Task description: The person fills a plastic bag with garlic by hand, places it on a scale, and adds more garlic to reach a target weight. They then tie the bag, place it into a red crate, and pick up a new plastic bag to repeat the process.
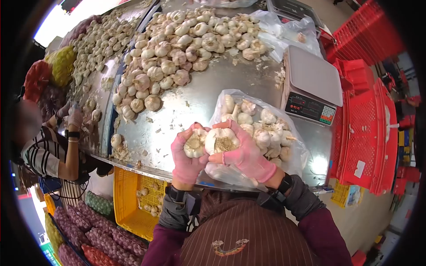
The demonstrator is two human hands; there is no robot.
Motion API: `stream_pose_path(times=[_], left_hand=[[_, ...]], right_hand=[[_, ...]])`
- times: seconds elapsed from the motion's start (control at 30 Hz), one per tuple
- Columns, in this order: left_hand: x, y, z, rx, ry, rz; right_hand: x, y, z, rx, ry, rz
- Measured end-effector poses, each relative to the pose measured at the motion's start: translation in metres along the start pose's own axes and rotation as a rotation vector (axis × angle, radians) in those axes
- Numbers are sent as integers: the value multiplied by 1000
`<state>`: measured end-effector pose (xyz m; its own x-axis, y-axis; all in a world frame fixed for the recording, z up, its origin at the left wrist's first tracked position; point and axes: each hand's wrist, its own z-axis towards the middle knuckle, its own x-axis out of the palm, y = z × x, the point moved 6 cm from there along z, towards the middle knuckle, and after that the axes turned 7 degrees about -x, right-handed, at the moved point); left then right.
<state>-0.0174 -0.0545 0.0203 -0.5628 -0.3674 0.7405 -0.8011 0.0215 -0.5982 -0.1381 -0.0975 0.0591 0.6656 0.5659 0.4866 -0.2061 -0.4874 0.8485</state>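
Note:
Two garlic bulbs are held side by side over the metal table, root ends facing up. My left hand [186, 160], in a pink glove, is wrapped round one garlic bulb [194, 144]. The other bulb [220, 141] is in my right hand [248, 155], also gloved in pink, with the thumb across its lower edge. Behind and beside my right hand lies an open clear plastic bag [301, 148] filled with several garlic bulbs [262, 138]. A large heap of garlic [177, 48] covers the far left part of the table [239, 80].
A scale [313, 71] stands at the right, with red crates [364, 133] beyond it. More plastic bags [284, 31] lie at the back. Below the table edge is a yellow crate [124, 195] holding garlic. Another person [53, 150] works at the left, near mesh sacks [62, 62].

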Motion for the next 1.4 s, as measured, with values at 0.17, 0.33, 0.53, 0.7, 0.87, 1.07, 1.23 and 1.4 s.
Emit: stream_pose_path(times=[0.17, 0.33, 0.53, 0.7, 0.87, 1.07, 1.23, 1.4], left_hand=[[52, 56, 7, -328, 147, -116], [58, 117, 14, -153, 72, 826], [101, 132, -24, 449, 500, 1940], [104, 132, 5, 474, 455, 2025], [91, 144, -14, 385, 548, 2024], [76, 144, -21, 618, 523, 2052], [2, 58, 10, 597, -646, 1915], [-54, 48, 44, 267, -465, 1249]], right_hand=[[-49, 27, -48, -142, -161, -66], [-119, 5, -93, -273, -298, -783], [-134, -51, -120, -254, 35, -1812], [-150, -59, -98, -115, -125, -1604], [-150, -52, -116, -64, 66, -1719], [-143, -17, -126, -196, 2, -1553], [-207, 11, -112, -70, -777, -1578], [-268, -23, -103, -79, -827, -1350]])
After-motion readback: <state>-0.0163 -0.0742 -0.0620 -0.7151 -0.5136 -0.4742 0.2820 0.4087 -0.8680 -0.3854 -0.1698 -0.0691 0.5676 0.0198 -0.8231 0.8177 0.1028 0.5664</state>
